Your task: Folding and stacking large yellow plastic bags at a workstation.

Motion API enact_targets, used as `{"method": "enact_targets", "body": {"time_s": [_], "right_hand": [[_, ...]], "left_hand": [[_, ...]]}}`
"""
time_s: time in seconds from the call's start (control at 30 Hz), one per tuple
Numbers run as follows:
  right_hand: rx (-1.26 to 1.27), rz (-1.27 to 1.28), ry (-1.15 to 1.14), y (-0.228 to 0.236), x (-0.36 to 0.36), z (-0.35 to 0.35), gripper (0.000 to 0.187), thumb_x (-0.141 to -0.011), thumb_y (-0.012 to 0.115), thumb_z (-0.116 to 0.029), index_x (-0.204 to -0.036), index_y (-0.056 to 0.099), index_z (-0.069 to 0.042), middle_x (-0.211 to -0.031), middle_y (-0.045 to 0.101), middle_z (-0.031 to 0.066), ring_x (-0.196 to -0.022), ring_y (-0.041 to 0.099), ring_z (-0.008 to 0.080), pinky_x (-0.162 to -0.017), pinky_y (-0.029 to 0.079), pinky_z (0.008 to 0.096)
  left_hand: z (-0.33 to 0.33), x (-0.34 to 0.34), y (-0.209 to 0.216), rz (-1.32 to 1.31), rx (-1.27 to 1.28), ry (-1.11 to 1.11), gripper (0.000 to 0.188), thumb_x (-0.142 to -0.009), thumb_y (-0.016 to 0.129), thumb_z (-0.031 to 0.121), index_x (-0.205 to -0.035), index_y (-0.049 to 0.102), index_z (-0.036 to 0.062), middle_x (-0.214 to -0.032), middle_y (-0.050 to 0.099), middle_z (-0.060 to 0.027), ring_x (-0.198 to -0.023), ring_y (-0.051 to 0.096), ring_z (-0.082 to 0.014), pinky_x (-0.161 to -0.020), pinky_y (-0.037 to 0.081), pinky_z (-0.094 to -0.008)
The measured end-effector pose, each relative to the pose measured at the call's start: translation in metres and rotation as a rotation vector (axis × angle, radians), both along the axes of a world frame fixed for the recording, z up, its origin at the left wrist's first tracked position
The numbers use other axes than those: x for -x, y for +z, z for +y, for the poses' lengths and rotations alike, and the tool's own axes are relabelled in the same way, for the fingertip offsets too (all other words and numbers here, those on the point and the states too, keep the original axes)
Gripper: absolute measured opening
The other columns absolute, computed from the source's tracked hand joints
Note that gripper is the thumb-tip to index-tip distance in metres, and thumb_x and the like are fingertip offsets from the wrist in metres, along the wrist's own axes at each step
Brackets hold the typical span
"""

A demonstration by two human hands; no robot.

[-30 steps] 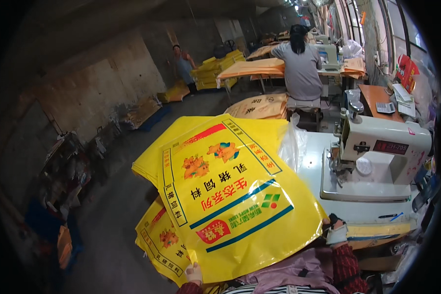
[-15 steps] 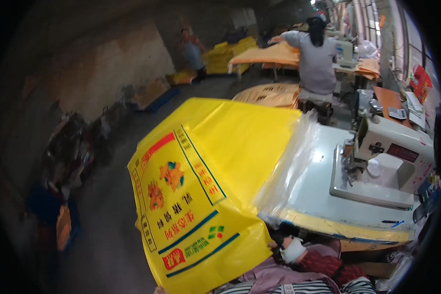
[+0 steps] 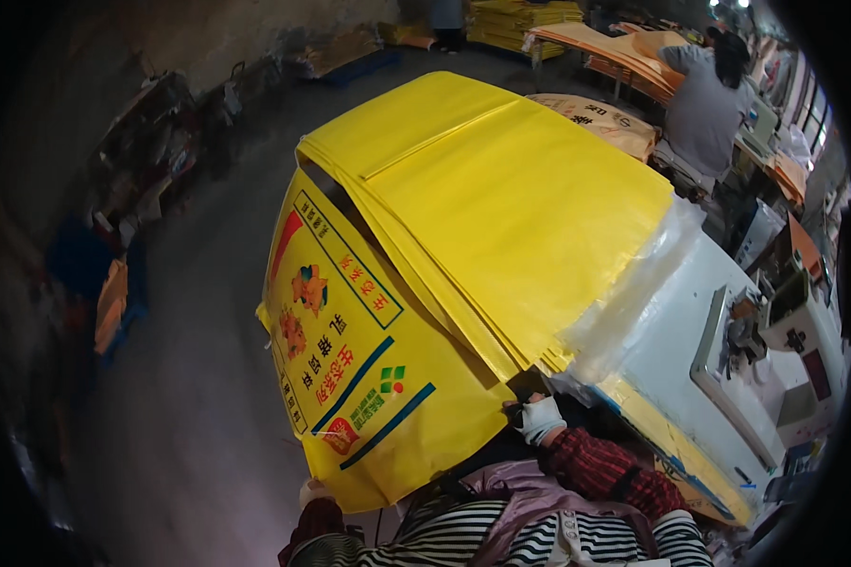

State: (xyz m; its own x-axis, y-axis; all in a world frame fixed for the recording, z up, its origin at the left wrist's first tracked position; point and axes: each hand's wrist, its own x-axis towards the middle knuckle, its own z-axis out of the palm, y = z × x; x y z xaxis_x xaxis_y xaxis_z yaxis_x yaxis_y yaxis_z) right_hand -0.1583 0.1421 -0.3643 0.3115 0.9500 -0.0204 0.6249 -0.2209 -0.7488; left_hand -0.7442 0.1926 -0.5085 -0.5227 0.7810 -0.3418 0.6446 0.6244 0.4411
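Observation:
A printed yellow woven sack hangs in front of me, tilted off the near side of a stack of plain yellow sacks. My left hand is closed on the sack's lower near corner, its fingers partly hidden behind the material. At the sack's other near corner, beside the table edge, my right hand pinches the material; it wears a white wrap, and dark fingertips show. A dark gap separates the printed sack's upper part from the stack.
Translucent plastic sheeting lies between the stack and the pale worktable. A white sewing machine stands on the right. Farther back, a person in grey sits near tan sacks. Clutter lines the left wall.
The printed sack has swung down and toward me, uncovering the plain yellow stack. My left hand has come into view at its corner. The whole view has turned, moving the sewing machine farther right.

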Motion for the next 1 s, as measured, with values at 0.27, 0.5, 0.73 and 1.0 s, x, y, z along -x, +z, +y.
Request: {"method": "enact_targets", "body": {"time_s": [0.27,0.5,0.73,1.0], "right_hand": [[0.325,-0.591,0.058,-0.024,-0.044,-0.019,0.032,-0.081,0.054,-0.045,-0.087,0.071,-0.019,-0.079,0.067,0.0131,-0.067,0.065,0.0321,-0.061,0.051,0.0442],[0.558,-0.474,-0.029,-0.028,-0.052,-0.003,0.030,-0.085,0.050,-0.035,-0.101,0.066,-0.016,-0.092,0.066,0.0153,-0.089,0.063,0.0322,-0.076,0.050,0.0429],[0.713,-0.251,0.065,-0.022,-0.077,0.014,0.049,-0.090,0.036,-0.049,-0.117,0.059,-0.015,-0.105,0.065,0.0126,-0.094,0.062,0.0333,-0.080,0.048,0.0425],[0.593,-0.228,0.138,-0.042,-0.075,0.023,0.043,-0.090,0.039,-0.044,-0.113,0.061,-0.015,-0.110,0.062,0.0131,-0.094,0.062,0.0323,-0.080,0.049,0.0425]], "left_hand": [[0.036,-0.103,0.041,0.291,0.239,-0.123,0.026,-0.088,0.053,0.025,-0.101,0.061,0.0043,-0.095,0.066,-0.0138,-0.089,0.064,-0.0305,-0.077,0.050,-0.0380],[0.034,-0.055,-0.024,-0.588,-0.256,0.238,0.021,-0.090,0.052,0.022,-0.092,0.059,0.0026,-0.085,0.060,-0.0074,-0.076,0.058,-0.0222,-0.073,0.048,-0.0334],[0.043,-0.118,0.009,0.125,0.225,-0.119,0.033,-0.091,0.045,0.030,-0.102,0.059,0.0022,-0.099,0.063,-0.0233,-0.092,0.060,-0.0407,-0.080,0.049,-0.0416],[0.039,-0.119,-0.017,0.221,0.244,-0.544,0.036,-0.091,0.041,0.033,-0.100,0.061,0.0053,-0.097,0.064,-0.0181,-0.091,0.061,-0.0347,-0.084,0.047,-0.0435]]}}
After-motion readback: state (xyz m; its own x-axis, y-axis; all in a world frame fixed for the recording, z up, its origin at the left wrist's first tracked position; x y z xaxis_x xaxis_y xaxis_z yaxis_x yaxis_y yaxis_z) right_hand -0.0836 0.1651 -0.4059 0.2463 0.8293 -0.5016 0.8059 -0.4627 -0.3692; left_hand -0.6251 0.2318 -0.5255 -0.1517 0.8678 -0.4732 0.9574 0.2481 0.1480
